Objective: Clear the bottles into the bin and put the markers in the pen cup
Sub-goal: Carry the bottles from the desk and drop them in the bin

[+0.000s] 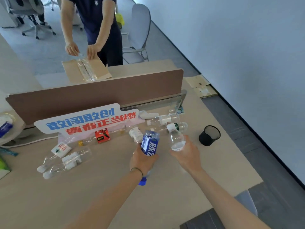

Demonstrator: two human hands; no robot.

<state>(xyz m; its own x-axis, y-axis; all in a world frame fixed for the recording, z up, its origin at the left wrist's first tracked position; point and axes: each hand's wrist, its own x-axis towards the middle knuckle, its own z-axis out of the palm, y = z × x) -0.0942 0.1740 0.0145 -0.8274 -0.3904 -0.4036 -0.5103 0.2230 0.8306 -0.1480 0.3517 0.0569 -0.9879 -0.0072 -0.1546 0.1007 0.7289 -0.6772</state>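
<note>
My left hand [143, 160] grips a blue-labelled bottle [149, 142], its base pointing away and its blue cap toward my wrist. My right hand [185, 153] grips a clear bottle with a white cap [175, 138], a little water in it. Both are held above the beige desk [115, 187]. A black mesh pen cup [209, 135] stands just right of my right hand. Several empty clear bottles lie on the desk: two at the left [66, 160] and others behind my hands [165, 120]. I see no markers and no bin.
A white sign with blue and red lettering [85, 120] stands before a brown divider [99, 95]. A small red carton [102, 136] sits below it. Across the divider a person [94, 30] handles a taped cardboard box [85, 70]. A grey chair [140, 33] stands behind.
</note>
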